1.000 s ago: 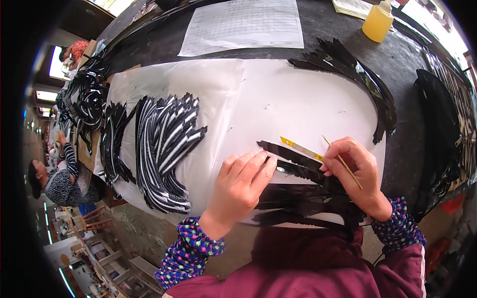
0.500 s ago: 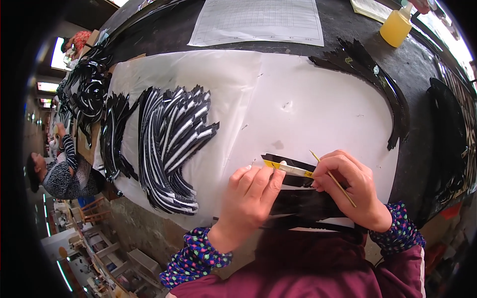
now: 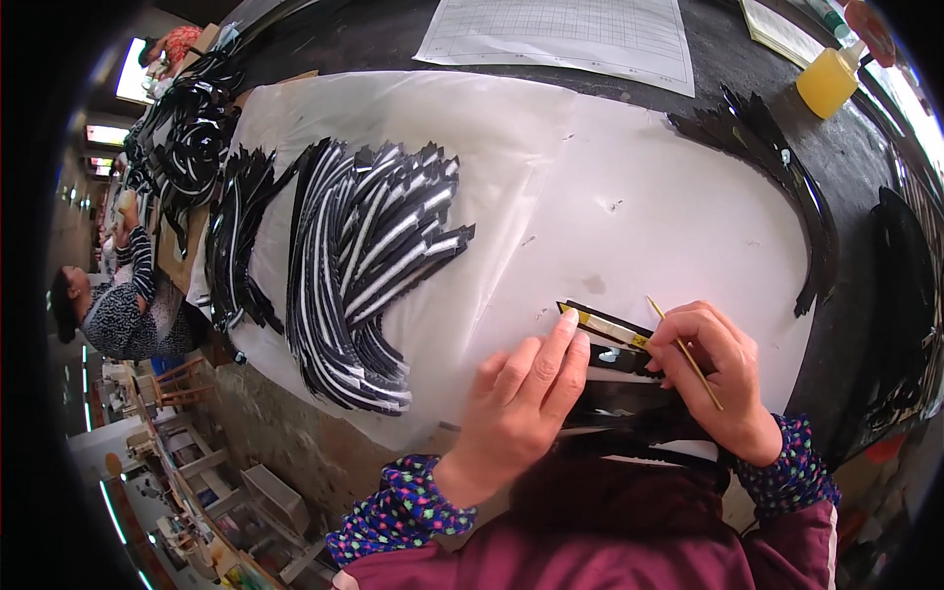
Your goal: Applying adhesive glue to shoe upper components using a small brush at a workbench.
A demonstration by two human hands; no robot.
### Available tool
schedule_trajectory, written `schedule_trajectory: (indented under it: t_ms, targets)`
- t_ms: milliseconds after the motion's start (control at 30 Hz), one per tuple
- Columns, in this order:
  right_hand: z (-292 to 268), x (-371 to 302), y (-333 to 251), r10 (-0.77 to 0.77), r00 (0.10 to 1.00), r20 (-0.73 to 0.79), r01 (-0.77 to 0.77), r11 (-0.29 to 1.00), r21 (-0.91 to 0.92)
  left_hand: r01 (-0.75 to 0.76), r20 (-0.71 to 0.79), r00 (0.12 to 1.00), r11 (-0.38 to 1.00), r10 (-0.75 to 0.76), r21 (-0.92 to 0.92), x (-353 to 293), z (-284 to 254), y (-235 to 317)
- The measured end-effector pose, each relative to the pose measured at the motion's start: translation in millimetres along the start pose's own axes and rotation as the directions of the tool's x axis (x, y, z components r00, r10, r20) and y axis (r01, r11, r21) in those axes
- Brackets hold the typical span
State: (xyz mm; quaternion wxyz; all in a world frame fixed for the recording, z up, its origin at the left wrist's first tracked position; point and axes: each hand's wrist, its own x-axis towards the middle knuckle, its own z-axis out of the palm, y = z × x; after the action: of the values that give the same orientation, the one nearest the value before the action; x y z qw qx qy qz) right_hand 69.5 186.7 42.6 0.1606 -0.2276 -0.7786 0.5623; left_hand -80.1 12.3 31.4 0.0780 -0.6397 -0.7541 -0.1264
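With fingers stretched out, my left hand (image 3: 526,403) rests a fingertip on the pointed end of a narrow white-and-yellow strip (image 3: 621,329). That strip lies along a black strip near the front edge of the white work surface (image 3: 669,226). At its other end, my right hand (image 3: 713,369) holds a thin yellowish stick (image 3: 704,384), tilted, between closed fingers. The fingertips of that hand also touch the strip's right end. Glossy black pieces (image 3: 634,401) lie just below, nearest to me, partly covered by my hands.
A fanned stack of black strips with white lines (image 3: 379,275) lies to the left, with another black bundle (image 3: 236,236) beyond. A curved black bundle (image 3: 787,187) is at the right. Farther off stand a yellow bottle (image 3: 826,84) and a gridded sheet (image 3: 560,39). A person (image 3: 128,305) sits left.
The white-and-yellow strip, raised at its left end before, now lies flatter on the black strip. My left fingers have straightened onto its tip. The whole view has shifted slightly.
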Motion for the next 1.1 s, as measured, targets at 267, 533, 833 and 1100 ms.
schedule_trajectory:
  t_ms: [267,533,833,1100]
  targets:
    - [2.4,2.4,-4.6,0.056,0.998,-0.015,-0.056,0.998,0.028,0.027,-0.027,0.999,0.997,-0.025,0.077,-2.2,4.0,3.1]
    - [3.7,2.4,-4.4,0.04,0.999,-0.032,-0.04,0.999,-0.005,0.058,-0.027,0.998,0.997,-0.057,0.057,-2.7,5.4,4.0]
    - [3.9,3.2,-5.6,0.072,0.997,-0.04,-0.071,0.997,0.022,0.075,-0.024,0.997,0.997,-0.076,-0.012,-1.6,4.7,5.1]
    - [3.7,2.9,-5.0,0.054,0.997,-0.05,-0.055,0.998,-0.009,0.081,-0.056,0.995,0.996,-0.083,-0.03,-1.9,11.9,2.9]
